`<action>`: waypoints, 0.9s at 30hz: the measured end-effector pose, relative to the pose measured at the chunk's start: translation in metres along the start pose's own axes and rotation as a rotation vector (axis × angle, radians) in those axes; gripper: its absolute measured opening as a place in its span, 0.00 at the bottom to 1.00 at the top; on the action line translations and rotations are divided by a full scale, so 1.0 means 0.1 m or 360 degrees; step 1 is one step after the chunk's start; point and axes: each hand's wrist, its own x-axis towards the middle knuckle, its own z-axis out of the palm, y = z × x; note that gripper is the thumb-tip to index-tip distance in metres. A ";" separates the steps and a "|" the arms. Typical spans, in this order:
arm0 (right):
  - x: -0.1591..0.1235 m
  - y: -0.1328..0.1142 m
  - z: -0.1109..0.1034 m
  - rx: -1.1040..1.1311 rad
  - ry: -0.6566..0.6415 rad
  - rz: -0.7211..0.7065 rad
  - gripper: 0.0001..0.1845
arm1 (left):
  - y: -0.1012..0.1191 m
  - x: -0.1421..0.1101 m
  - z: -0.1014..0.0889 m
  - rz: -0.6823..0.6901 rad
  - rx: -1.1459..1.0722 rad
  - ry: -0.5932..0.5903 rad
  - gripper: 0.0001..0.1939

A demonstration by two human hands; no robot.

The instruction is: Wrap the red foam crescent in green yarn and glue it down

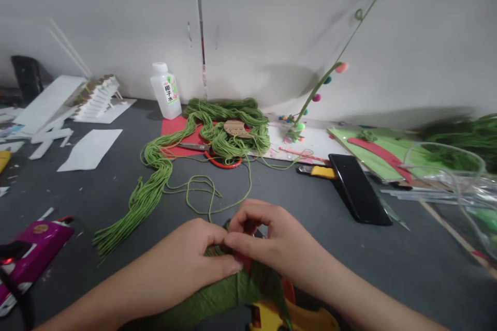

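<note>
My left hand (194, 253) is closed on a dark green, fabric-like piece (221, 295) with fine ridges, its thumb lying along the top. Right beside it, my right hand (267, 238) is pinched at the piece's upper end; what lies between those fingertips is hidden. A thin strand of green yarn (249, 181) loops over the table from the yarn bundle (229, 108) and runs down behind my left fingers. Under the green piece, a yellow tool (298, 318) is partly visible, with something red next to it.
Behind my hands lie scissors (194, 147) with red handles and red paper (171, 126). A plastic bottle (166, 93) stands near the wall. At right are a black phone (361, 191), a yellow cutter (322, 171) and a pompom-trimmed stem (320, 83). A magenta device (42, 248) sits left.
</note>
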 end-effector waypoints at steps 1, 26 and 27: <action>-0.01 0.01 0.02 0.0018 0.0055 -0.0008 0.05 | 0.00 0.01 0.03 -0.0008 -0.0012 0.0011 0.13; -0.03 0.01 -0.03 0.0806 0.0123 -0.0005 0.07 | 0.07 -0.03 -0.06 -0.0054 -0.0027 -0.0046 0.10; -0.03 0.01 -0.04 0.0812 0.0133 0.0000 0.07 | 0.09 -0.03 -0.06 -0.0069 -0.0010 -0.0034 0.10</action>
